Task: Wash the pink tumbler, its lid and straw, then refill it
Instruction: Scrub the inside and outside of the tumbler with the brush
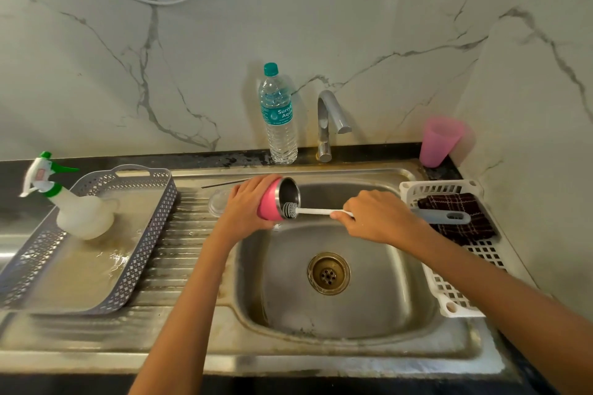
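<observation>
**Head view, left to right.** A spray bottle (80,212) stands in a grey basket (154,234) on the drainboard (179,250). A clear lid (218,205) lies just beside the left hand (247,205), and a thin metal straw (224,183) lies behind it on the sink rim. The left hand curls its fingers round the pink tumbler (269,205), held on its side above the sink basin (369,298) with its mouth facing right. The bottle brush (316,211) has its bristle head just inside that mouth, and the right hand (378,218) grips the white handle in curled fingers.

**Likely hazards:**
- A wet tumbler held by 1 hand may twist under the brush's push and drop into the basin.
- A hard thrust may flick water out.
- The left forearm may nudge the lid or roll the straw off the rim.
</observation>
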### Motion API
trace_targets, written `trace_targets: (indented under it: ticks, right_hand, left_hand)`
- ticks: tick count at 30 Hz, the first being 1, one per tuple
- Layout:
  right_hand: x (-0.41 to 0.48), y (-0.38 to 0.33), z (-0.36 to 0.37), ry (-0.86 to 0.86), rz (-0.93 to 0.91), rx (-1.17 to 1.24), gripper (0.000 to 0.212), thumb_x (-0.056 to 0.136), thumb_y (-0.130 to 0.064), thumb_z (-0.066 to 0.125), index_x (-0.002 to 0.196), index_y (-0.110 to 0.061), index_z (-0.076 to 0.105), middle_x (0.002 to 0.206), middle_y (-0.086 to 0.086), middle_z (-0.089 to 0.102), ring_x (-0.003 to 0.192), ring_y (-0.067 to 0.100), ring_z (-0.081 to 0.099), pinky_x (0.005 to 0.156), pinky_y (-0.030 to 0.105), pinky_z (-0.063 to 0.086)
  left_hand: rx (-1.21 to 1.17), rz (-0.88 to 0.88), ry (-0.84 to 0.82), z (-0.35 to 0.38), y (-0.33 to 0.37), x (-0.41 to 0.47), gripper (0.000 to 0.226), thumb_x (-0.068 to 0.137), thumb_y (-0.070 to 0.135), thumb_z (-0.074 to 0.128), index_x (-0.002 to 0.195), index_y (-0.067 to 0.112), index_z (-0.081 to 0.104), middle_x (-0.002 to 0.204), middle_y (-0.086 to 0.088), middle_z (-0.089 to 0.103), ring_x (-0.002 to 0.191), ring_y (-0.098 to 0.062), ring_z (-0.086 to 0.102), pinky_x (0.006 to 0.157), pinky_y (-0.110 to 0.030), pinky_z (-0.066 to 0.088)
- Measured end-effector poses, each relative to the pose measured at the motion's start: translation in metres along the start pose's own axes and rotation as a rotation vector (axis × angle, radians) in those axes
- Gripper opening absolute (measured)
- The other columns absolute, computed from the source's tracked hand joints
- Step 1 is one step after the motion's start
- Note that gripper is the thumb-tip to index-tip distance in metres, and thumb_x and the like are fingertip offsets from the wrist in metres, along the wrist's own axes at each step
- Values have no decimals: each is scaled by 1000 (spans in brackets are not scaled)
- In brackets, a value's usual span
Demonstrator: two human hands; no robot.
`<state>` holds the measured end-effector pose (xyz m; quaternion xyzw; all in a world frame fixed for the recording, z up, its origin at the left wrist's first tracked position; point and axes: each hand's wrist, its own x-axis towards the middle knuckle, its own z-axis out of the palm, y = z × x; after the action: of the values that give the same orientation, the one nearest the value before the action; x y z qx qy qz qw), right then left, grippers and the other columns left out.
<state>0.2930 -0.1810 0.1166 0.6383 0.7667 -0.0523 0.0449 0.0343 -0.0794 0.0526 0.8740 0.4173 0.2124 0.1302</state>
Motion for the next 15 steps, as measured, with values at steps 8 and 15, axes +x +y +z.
trace_targets:
  ticks: [8,15]
  right_hand:
    - [8,-3,2,7,19,-9,47,100,-50,32,85,-15,59,72,2,54,71,20,56,69,36,50]
    - [13,-8,10,10,23,-12,46,100,-51,33,81,-17,56,71,1,54,68,19,55,66,34,49]
  left_hand:
    - [86,30,-82,12,6,0,99,62,33,84,148,28,33,143,2,46,133,-22,42,112,-47,29]
    - [136,50,-111,14,11,0,96,63,34,82,147,28,35,143,3,46,132,-22,42,111,-52,30]
